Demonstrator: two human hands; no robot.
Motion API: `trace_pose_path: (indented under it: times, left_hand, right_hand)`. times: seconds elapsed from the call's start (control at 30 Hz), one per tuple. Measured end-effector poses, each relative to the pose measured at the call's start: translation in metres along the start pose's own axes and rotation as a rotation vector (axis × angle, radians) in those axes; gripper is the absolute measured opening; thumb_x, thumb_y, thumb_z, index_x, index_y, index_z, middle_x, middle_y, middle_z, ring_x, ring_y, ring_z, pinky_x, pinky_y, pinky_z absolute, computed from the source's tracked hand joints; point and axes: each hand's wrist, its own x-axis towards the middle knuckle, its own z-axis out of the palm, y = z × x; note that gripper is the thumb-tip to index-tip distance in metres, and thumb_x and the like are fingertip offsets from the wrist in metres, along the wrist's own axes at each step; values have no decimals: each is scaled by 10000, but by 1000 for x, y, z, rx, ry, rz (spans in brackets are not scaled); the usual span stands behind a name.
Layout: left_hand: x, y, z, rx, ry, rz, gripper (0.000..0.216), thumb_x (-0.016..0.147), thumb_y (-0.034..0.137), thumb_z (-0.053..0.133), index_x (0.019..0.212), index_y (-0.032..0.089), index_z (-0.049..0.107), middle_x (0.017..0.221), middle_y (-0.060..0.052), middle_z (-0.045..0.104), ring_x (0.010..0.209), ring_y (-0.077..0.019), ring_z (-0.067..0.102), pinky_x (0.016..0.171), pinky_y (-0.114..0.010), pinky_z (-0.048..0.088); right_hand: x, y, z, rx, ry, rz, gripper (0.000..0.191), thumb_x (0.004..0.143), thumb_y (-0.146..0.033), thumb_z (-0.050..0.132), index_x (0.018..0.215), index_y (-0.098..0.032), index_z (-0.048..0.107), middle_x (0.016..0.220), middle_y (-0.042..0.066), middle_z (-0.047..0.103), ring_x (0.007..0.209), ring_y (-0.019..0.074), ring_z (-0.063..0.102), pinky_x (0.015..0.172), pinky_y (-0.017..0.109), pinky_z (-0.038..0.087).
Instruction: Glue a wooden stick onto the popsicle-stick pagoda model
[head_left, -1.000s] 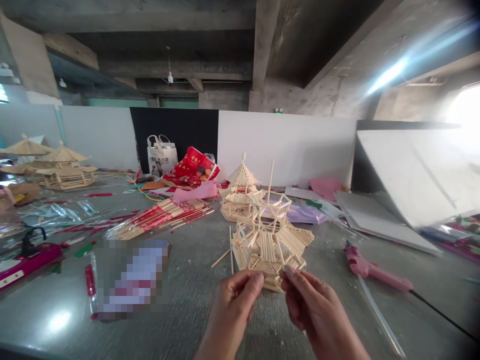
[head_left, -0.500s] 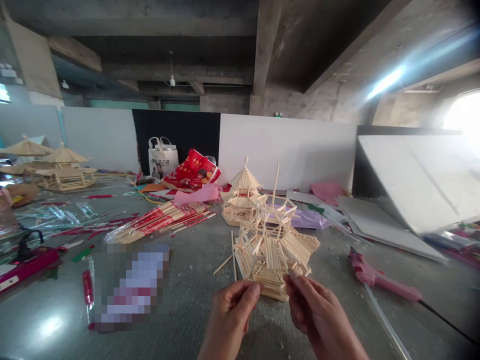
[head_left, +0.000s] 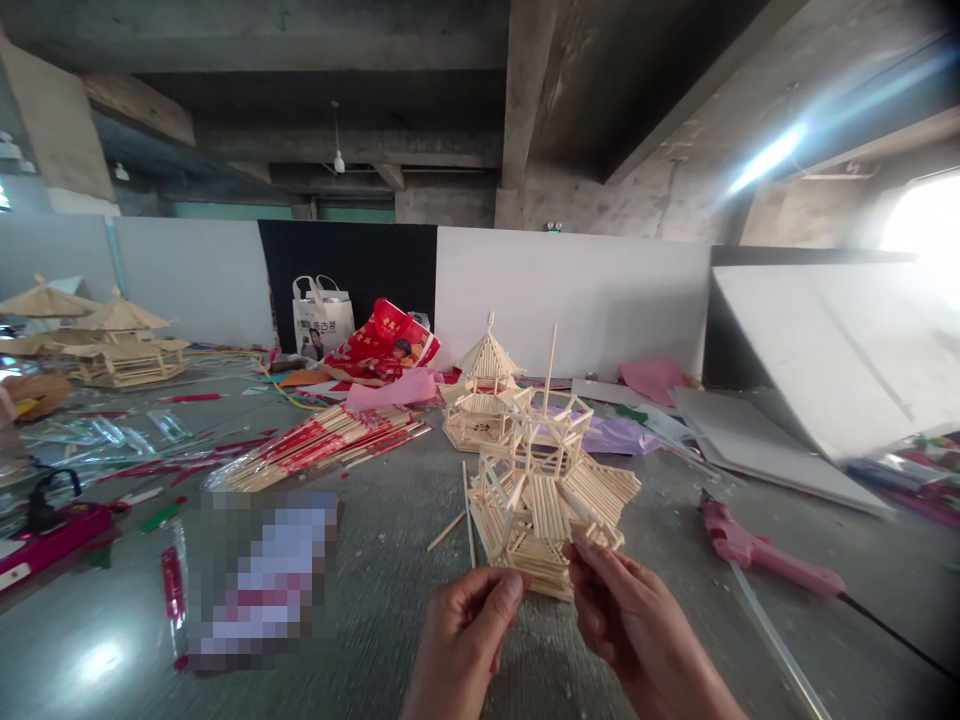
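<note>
Left hand (head_left: 461,635): low in the middle of the view, thumb and forefinger pinched together just below the near left edge of the stick pavilion; whether they grip a thin stick cannot be told.
Right hand (head_left: 634,630): beside the left, its fingers (head_left: 589,558) closed together with the tips touching the near right edge of the model's lower roof.
Stick pavilion (head_left: 547,490): an unfinished two-tier model of pale sticks, standing upright on the grey worktop (head_left: 375,600) just beyond both hands, with one long stick rising from its top.
Finished pavilion (head_left: 484,395): smaller, roofed, right behind the unfinished one.
Loose stick (head_left: 447,529): lying on the worktop just left of the model's base.
Chopstick bundle (head_left: 322,440): red-wrapped, lying to the left, well apart from the hands.
Glue gun (head_left: 750,550): pink, lying to the right of the model with a clear glue rod sticking out toward the near edge.
Red bag (head_left: 384,340): against the back boards, next to a white bag (head_left: 322,315).
Change since a second ago: both hands and the model sit slightly lower and to the right in view; the pinches look the same, and the right fingertips have stayed at the roof edge.
</note>
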Motion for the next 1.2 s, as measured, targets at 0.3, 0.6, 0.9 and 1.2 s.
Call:
trace_pose_path:
  times: [0.3, 0.6, 0.9, 1.2]
  left_hand:
    - [0, -1, -1, -1, -11, 14, 339, 713, 471, 607, 754, 141, 675, 458, 79, 361, 337, -31, 259, 304, -159, 174]
    - [-1, 0, -2, 26, -12, 1, 372, 709, 490, 595, 775, 132, 674, 458, 78, 353, 355, -37, 268, 310, -155, 190]
    - [-1, -1, -1, -10, -20, 16, 361, 699, 488, 609, 754, 137, 673, 437, 87, 341, 345, -31, 251, 307, -152, 183]
    - [-1, -3, -1, -18, -24, 11, 355, 709, 480, 604, 770, 137, 673, 434, 91, 339, 345, -28, 233, 307, -150, 183]
  right_hand:
    - [-3, 4, -2, -78, -14, -73, 408, 644, -499, 692, 717, -126, 545, 548, -15, 457, 382, 50, 326, 321, 162, 231]
    - [2, 4, -4, -91, -19, -94, 384, 681, -479, 675, 672, -124, 531, 577, -17, 451, 393, 43, 333, 321, 155, 250]
    - [5, 3, -6, -67, -47, -71, 378, 693, -479, 668, 701, -125, 536, 592, -12, 454, 413, 42, 326, 329, 146, 243]
    - [5, 5, -8, -66, -46, -86, 387, 694, -485, 672, 694, -128, 521, 606, -9, 462, 416, 40, 329, 331, 145, 245]
